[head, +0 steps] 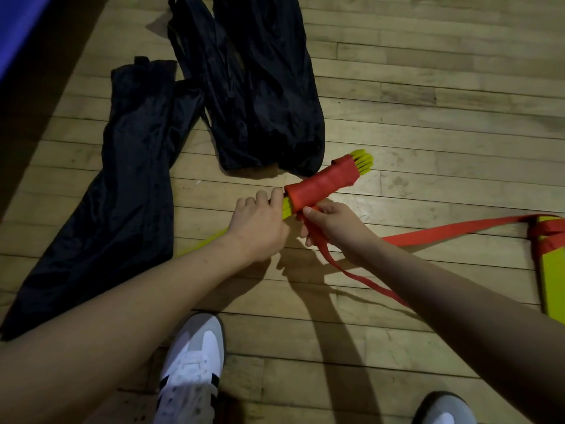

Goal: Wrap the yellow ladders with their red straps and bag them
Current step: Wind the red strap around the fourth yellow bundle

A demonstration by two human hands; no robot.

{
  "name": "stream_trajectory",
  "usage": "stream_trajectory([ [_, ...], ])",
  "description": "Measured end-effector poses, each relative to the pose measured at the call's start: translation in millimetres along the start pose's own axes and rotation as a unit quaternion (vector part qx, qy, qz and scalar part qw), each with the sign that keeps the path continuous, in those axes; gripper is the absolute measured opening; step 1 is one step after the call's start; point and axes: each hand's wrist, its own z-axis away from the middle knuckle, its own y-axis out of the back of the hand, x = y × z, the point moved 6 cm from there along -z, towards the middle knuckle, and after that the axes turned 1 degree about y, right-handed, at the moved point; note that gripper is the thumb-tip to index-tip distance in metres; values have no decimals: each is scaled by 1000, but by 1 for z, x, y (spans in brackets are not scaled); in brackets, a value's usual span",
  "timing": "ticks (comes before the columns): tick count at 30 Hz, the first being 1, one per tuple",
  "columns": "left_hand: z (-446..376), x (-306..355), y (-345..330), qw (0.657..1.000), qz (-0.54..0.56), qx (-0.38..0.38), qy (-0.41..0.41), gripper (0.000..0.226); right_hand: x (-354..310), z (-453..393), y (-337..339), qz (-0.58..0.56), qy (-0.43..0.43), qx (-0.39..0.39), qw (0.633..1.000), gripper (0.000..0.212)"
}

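One ladder bundle [324, 183], long axis slanting up-right

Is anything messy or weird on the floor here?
Nothing looks broken. The black bags lie crumpled on the wood floor, and the red strap trails loose toward another yellow ladder, not yet wound up.

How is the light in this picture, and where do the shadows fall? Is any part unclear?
Head view: dim overall, brightest on the wooden floor near the wrapped ladder bundle; long arm shadows run toward the white shoe; the black bags lose detail; the floorboards bow from wide-angle distortion; both hands look sharp.
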Motion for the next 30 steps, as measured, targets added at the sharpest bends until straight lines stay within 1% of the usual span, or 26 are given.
stream_trajectory([
  [2,1,0,-3,1000,17,-20,-3,52,3,0,1,-7,-4,10,1000,24],
  [3,1,-3,0,999,32,-16,4,51,4,0,2,-11,-4,16,1000,24],
  [5,-2,-8,9,998,59,12,13,53,4,0,4,-21,1,28,999,23],
  [8,-5,-14,22,997,55,43,12,69,1,0,5,-23,8,24,999,20],
  [9,-6,-14,25,998,37,44,7,69,1,0,3,-16,9,15,1000,21],
  [11,-6,-13,27,999,10,39,-3,59,2,1,-2,-6,6,-9,1000,21],
  [13,-4,-15,25,999,34,39,4,54,6,3,-6,9,-1,-34,999,19],
  [16,-3,-19,19,991,126,31,43,52,7,8,-7,29,-13,-59,998,18],
  [17,-3,-20,17,988,141,29,58,51,6,10,-6,36,-14,-62,997,19],
  [20,-7,-19,14,990,123,27,70,50,3,10,-3,57,-14,-62,996,22],
  [21,-9,-18,13,989,126,17,71,51,2,10,-2,62,-14,-62,996,23],
  [23,-12,-15,9,988,139,-31,65,54,2,9,0,60,-17,-63,996,22],
  [25,-11,-9,4,986,133,-84,46,55,2,9,3,54,-23,-62,996,22],
  [26,-11,-6,3,987,124,-94,33,54,3,8,5,56,-27,-61,996,22],
  [28,-10,-5,10,992,102,-69,15,53,7,8,8,65,-39,-61,995,25],
  [30,-12,-5,18,997,79,-15,-9,55,13,8,11,73,-50,-57,994,27],
])
